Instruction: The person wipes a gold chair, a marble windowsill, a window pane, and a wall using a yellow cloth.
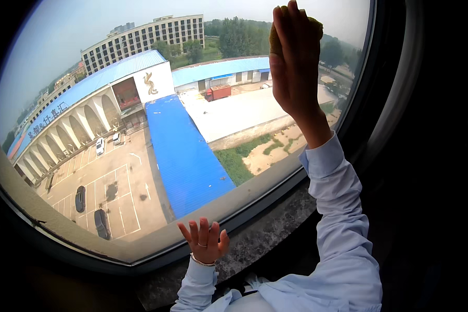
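A large window pane [234, 128] fills most of the view before me. High on its right side, my right hand [298, 66] is raised with the palm toward the glass, pressing a yellowish-green cloth or sponge [316, 29] there. Only the edges of that cloth show around my fingers. My left hand [205, 241] is lifted near the bottom of the window, above the sill, with its fingers apart and nothing in them. It wears a ring and a bracelet [202, 264]. Whether it touches the glass I cannot tell.
A dark window frame [273, 196] borders the pane below and at the right. Under it runs a speckled stone sill [265, 230]. A pale curved strip, perhaps a curtain [394, 85], hangs at right. Outside lie a blue roof [187, 156], parked cars and buildings.
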### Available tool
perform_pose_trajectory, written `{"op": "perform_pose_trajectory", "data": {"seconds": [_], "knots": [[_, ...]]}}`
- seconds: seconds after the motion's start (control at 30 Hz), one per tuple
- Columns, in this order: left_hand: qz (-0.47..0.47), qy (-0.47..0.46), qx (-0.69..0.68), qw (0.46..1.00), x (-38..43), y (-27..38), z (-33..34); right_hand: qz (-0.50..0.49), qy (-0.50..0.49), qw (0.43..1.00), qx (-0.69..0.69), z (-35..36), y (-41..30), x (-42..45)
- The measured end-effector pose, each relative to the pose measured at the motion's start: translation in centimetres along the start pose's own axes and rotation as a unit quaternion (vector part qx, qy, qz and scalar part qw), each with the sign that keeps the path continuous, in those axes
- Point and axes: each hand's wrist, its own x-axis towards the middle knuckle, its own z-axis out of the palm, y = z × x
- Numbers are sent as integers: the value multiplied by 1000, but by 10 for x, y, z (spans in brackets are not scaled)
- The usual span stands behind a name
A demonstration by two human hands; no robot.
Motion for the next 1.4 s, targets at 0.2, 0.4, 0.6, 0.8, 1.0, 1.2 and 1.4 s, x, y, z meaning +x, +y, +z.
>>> {"op": "perform_pose_trajectory", "data": {"seconds": [0.2,0.4,0.6,0.8,1.0,1.2,1.4], "knots": [[-17,-9,-54,998,-7,10,-2,25,23,999,8,-9,3,-6],[-12,-6,35,999,-12,8,-4,85,-40,996,1,-39,22,7],[22,53,6,998,-4,0,-22,96,-3,995,-37,-57,55,0],[101,-28,6,994,20,3,-28,96,-22,994,-40,-49,43,4],[21,-59,202,977,15,-25,-49,156,13,986,-62,-42,63,-14],[-9,-47,258,965,21,-32,-56,190,28,980,-58,-52,60,-24],[-7,-28,293,956,23,-18,-50,229,21,973,19,-57,44,-54]]}}
